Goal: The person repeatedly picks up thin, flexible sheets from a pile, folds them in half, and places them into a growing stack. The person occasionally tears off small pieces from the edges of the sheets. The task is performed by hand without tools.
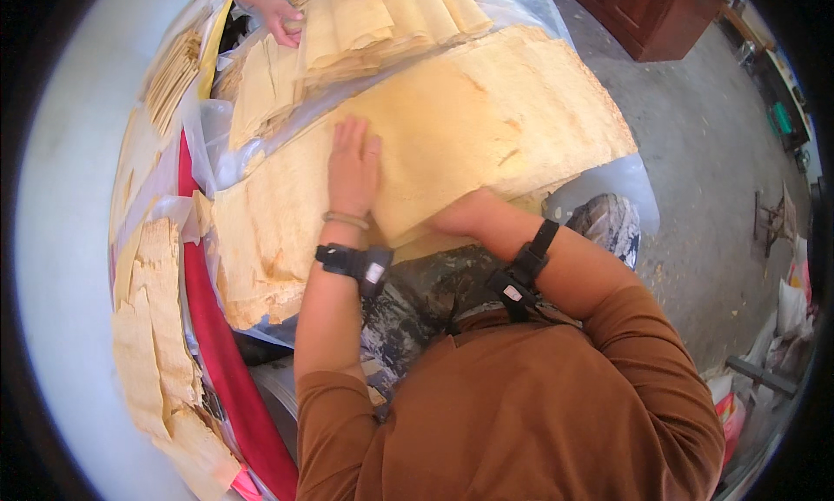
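Note:
A broad, thin, pale-yellow sheet (434, 145) lies across a stack of similar sheets with ragged, browned edges (565, 101). Flat on its left part rests my left hand (353, 164), fingers stretched out and pointing away from me. My right hand (465, 212) reaches beneath the sheet's near edge; its fingers are hidden under the sheet, so I cannot see whether they grip anything. The near corner of this sheet hangs between my two wrists. Whether the sheets are paper or a dried food skin I cannot tell.
Across the table, a co-worker's hands (280, 19) are at folded yellow sheets (352, 23). Clear plastic film (208, 127) lies beneath the sheets. A red strip (228, 353) runs along the left, beside torn sheets (152, 336). A wooden cabinet (647, 19) stands far right.

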Tool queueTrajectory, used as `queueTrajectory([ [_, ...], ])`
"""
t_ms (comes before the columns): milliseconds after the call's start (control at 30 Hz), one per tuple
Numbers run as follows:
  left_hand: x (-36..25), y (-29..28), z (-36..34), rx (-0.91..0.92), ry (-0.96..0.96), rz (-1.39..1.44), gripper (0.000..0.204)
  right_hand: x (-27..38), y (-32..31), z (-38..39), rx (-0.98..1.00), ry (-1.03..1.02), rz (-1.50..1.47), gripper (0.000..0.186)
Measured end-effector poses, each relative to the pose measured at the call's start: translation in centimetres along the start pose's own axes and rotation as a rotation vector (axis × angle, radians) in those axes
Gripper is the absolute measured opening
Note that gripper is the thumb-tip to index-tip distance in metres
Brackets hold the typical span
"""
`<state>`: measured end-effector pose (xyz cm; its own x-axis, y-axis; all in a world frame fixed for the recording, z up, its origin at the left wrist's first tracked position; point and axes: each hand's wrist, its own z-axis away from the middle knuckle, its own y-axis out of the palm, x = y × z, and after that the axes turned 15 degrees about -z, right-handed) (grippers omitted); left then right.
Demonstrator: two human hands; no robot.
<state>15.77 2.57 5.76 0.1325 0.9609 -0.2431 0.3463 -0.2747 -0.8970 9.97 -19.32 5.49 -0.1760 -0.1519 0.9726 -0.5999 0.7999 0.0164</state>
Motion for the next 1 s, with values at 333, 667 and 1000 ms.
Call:
queueTrajectory([
  [333,-2.3,1.0,1.5,0.116,0.137,-0.401,0.049,-0.3,-1.8,-0.3,-0.31,0.604,0.592,0.03],
  [667,-3.2,0.4,1.7,0.104,0.07,-0.43,0.054,5.0,-4.2,0.7,-0.345,-0.448,0.94,0.031],
  [1000,-2.2,-3.2,6.0,0.355,-0.66,1.164,0.034,1.2,-3.7,0.6,-0.288,-0.192,0.949,0.034],
])
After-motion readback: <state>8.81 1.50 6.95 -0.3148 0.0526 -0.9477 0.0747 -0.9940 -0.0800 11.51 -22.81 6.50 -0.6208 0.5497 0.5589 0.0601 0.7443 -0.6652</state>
